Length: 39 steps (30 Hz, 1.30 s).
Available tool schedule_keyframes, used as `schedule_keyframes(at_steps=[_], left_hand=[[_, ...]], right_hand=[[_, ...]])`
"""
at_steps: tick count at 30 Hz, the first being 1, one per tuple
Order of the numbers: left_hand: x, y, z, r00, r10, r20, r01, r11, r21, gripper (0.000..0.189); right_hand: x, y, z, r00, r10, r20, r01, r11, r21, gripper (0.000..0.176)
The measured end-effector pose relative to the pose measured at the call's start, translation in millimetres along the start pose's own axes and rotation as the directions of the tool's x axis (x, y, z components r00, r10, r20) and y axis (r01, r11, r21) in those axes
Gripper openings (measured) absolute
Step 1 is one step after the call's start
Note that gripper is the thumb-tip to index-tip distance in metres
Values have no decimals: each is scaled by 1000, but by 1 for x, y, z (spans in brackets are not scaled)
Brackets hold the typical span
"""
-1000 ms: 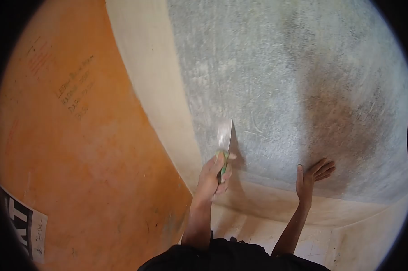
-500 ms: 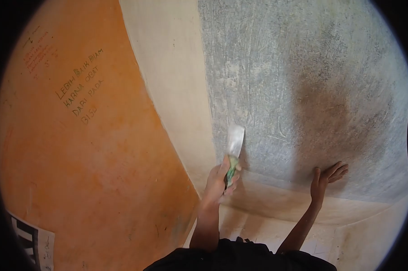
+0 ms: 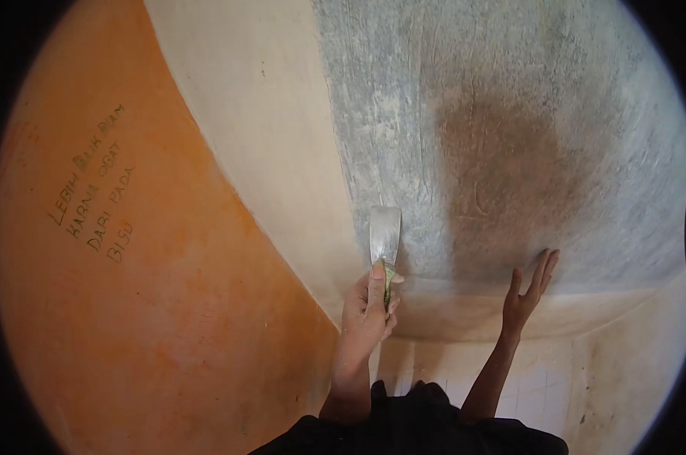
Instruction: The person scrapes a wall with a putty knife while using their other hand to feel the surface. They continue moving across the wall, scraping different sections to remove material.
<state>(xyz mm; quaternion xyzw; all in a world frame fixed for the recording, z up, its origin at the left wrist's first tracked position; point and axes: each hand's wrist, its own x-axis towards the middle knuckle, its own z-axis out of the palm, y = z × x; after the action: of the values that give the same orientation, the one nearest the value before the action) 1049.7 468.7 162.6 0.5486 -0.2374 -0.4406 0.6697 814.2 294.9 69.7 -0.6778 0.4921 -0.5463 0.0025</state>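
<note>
My left hand [image 3: 366, 307] is closed around the green handle of a scraper [image 3: 385, 231], thumb along the handle near the blade. The broad metal blade points upward against the grey, rough patch of wall [image 3: 381, 125], close to its left border with a cream strip. Farther right, my right hand [image 3: 527, 292] is raised open with fingers spread, near the lower edge of the grey patch. Whether its palm presses on the surface cannot be made out. Dust shows on the left hand's fingers.
An orange wall [image 3: 184, 318] with handwriting [image 3: 96, 182] rises on the left. The cream strip [image 3: 240, 114] separates it from the grey surface. Below the grey patch runs a cream band [image 3: 449, 318], with pale tiles [image 3: 536, 390] lower down. A dark shadow falls between the hands.
The view has shifted, so the wall writing sits lower and farther left. The scraper is now more upright. My right hand's fingers have turned from pointing sideways to pointing upward.
</note>
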Motion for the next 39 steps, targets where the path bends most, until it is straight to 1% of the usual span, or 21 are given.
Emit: schedule_keyframes(at_steps=[2, 6, 8, 9, 11, 12, 13, 14, 16, 18, 20, 21, 22, 24, 25, 27, 31, 33, 34, 36, 39], left_hand=[[-5, 7, 5, 998, 64, -9, -64, 998, -9, 52], [7, 7, 3, 998, 59, 8, -59, 998, -6, 51], [16, 15, 9, 972, 236, 6, -235, 971, -52, 50], [12, 16, 7, 973, 232, 9, -231, 971, -57, 50], [8, 19, 5, 986, 161, 42, -158, 985, -65, 50], [6, 8, 1, 993, 114, 17, -113, 993, -40, 49], [5, 7, 1, 992, 125, 28, -123, 992, -37, 49], [5, 7, 1, 996, 90, 26, -89, 996, -29, 50], [4, 10, 1, 999, 35, 19, -35, 999, -22, 50], [6, 28, 5, 983, 182, 6, -182, 983, -12, 55], [8, 14, 1, 982, 190, 9, -190, 982, -11, 53], [10, 8, 2, 978, 206, 5, -206, 978, -22, 52], [9, 5, 4, 976, 219, 11, -218, 975, -31, 52], [6, 3, 4, 993, 112, -22, -114, 992, -56, 52], [7, 6, 2, 994, 110, -26, -111, 992, -53, 52], [5, 20, 4, 981, 196, -8, -196, 979, -58, 52], [11, -1, 4, 971, 240, -8, -240, 971, -7, 54], [10, -8, 3, 987, 161, 3, -160, 987, -19, 53], [14, -9, 0, 988, 155, 8, -155, 988, -12, 53], [17, -6, -5, 973, 229, 39, -229, 973, 8, 49], [25, -32, -11, 963, 263, 50, -264, 964, 13, 46]], right_hand=[[-3, -6, 3, 999, -5, 43, 4, 1000, 20, 70], [-3, -7, 7, 999, 8, 39, -11, 996, 90, 69], [-3, -7, 5, 999, 5, 50, -8, 998, 59, 68], [-6, -7, 3, 999, 4, 49, -7, 999, 52, 68], [-3, -6, 1, 996, 13, 88, -18, 998, 53, 68], [-3, -6, -2, 997, 11, 76, -15, 998, 54, 68], [-3, -6, -5, 993, 34, 111, -38, 999, 33, 67], [-2, -5, -6, 987, 58, 147, -60, 998, 10, 67], [-3, -5, -6, 988, 60, 146, -62, 998, 12, 67], [-5, -7, -7, 986, 63, 156, -65, 998, 10, 67], [-3, -11, -7, 990, 32, 137, -44, 996, 81, 67], [-2, -9, -10, 992, 24, 127, -34, 996, 77, 67], [-3, -6, -12, 985, 52, 163, -59, 998, 37, 67], [2, -6, -12, 978, 77, 196, -79, 997, 2, 68], [1, -7, -12, 978, 72, 195, -75, 997, 10, 68], [-3, -8, -13, 975, 70, 209, -74, 997, 11, 68], [-3, -6, -12, 983, 49, 178, -57, 998, 36, 68], [-2, -6, -10, 983, 57, 174, -65, 997, 39, 69], [-3, -5, -10, 979, 68, 192, -79, 996, 48, 70], [-7, -4, -14, 972, 81, 222, -94, 995, 46, 71], [-11, -2, -12, 966, 85, 245, -99, 994, 46, 72]])
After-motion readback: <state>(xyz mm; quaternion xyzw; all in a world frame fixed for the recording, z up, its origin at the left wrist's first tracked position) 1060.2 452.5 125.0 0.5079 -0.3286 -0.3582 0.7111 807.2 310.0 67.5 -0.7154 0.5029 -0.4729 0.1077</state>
